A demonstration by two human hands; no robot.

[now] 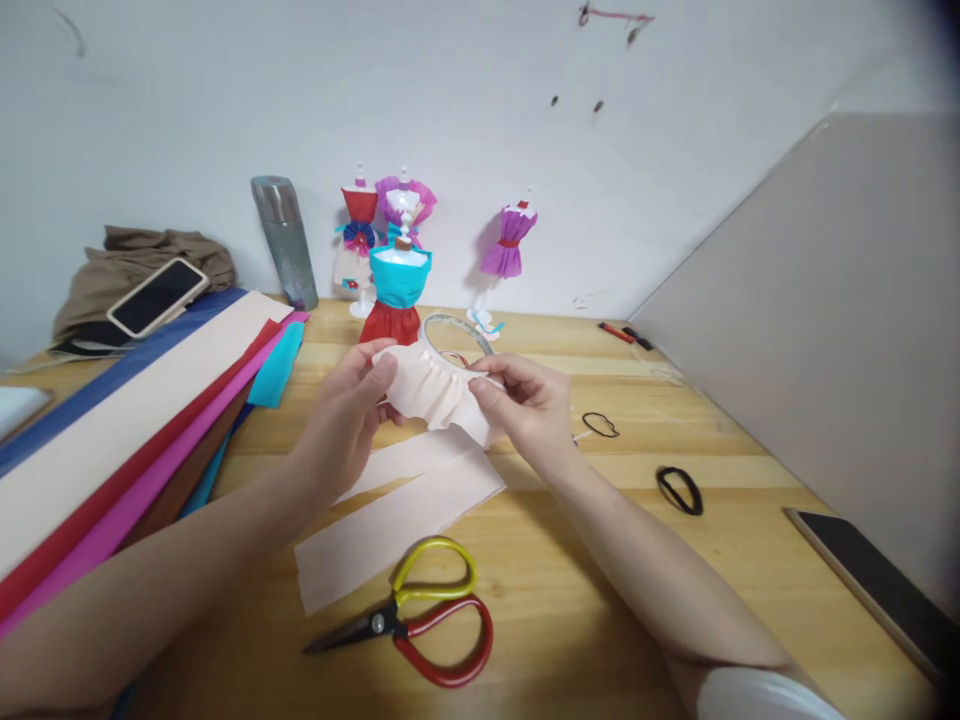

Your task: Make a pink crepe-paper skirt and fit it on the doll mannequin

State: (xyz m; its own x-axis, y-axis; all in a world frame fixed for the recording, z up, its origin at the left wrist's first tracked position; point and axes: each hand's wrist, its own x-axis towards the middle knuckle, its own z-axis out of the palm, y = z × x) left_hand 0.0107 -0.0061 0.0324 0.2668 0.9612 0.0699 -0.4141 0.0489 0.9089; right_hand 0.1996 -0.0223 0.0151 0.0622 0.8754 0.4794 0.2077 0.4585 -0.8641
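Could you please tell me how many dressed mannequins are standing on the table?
4: a red one and a magenta one by the wall, a teal-and-red one in front, and a purple one to their right. None seems hidden.

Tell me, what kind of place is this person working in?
Probably a home craft desk. Small dress-form mannequins in paper outfits stand by the wall, coloured crepe paper sheets lie on the wooden table, and both hands gather a pleated paper strip near scissors.

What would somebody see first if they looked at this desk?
Probably the left hand and right hand pinching a gathered strip of pale peach crepe paper at mid-table. Behind stand small mannequins in paper dresses; nearest the camera lie red-and-yellow-handled scissors.
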